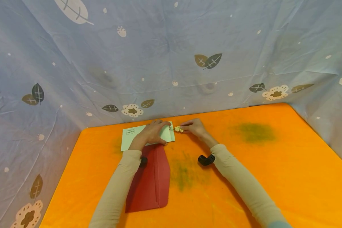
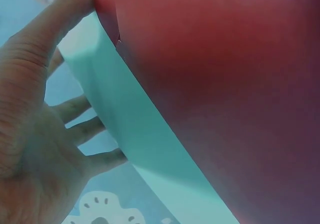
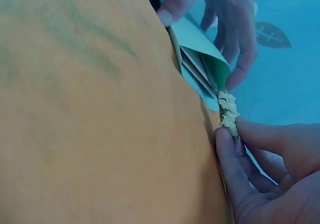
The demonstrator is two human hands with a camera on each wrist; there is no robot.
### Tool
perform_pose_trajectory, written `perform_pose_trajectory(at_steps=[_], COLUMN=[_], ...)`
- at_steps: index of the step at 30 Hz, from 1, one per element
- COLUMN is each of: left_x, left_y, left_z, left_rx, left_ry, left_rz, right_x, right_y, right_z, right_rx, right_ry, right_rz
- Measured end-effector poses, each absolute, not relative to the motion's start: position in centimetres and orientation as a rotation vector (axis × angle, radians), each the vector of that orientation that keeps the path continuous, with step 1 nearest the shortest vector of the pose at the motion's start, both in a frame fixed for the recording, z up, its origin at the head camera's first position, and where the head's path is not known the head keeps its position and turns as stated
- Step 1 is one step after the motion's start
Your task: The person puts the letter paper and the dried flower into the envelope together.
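Note:
A pale green envelope [image 1: 126, 141] lies near the table's back edge, printed at its left end. My left hand [image 1: 151, 133] grips it across its width, thumb on the near edge and fingers on the far edge. In the right wrist view the envelope's mouth [image 3: 202, 67] bulges open, and pale layers show inside. My right hand [image 1: 196, 128] pinches a small sprig of pale yellow flowers [image 3: 228, 112] between thumb and fingers. The sprig's thin stem points into the mouth, with the flower heads outside it.
A red envelope [image 1: 148, 183] with its flap to the right lies below the green one, partly under my left forearm. Orange cloth [image 1: 231, 177] with darker smudges covers the table. A patterned grey-blue curtain [image 1: 171, 57] hangs close behind and at the sides.

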State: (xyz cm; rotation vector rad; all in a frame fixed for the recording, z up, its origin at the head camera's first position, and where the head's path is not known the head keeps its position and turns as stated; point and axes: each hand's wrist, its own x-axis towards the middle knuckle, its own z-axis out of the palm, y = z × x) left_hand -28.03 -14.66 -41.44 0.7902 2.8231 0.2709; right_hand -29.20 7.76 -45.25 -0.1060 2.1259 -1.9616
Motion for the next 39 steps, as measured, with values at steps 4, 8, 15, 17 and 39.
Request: perform_pose_trajectory(at_steps=[4,8,15,17,39], left_x=[-28.1,-28.1,-28.0,-28.0,-28.0], left_y=[-14.6,-14.7,-14.7,-14.7,-14.7], left_z=[-41.4,-41.4,-41.3,-41.3,-41.7], left_rx=[0.791,0.793,0.795,0.792,0.787], left_ry=[2.818,2.814,2.822,2.823,2.816], left_rz=[0.28,0.286,0.286,0.283,0.262], right_x=[-29.2,-29.3,-29.4,-29.4,-29.2], right_y=[7.3,6.9,6.3,6.2,4.2], right_z=[-45.2,-45.1,-45.2,-45.1,-45.6], right_rx=[-0.11,-0.1,-0.106,-0.11,-0.079], right_ry=[2.109,2.109,2.077,2.066,2.053], right_rz=[-1.959,-1.954,-1.984,-1.991,-2.023])
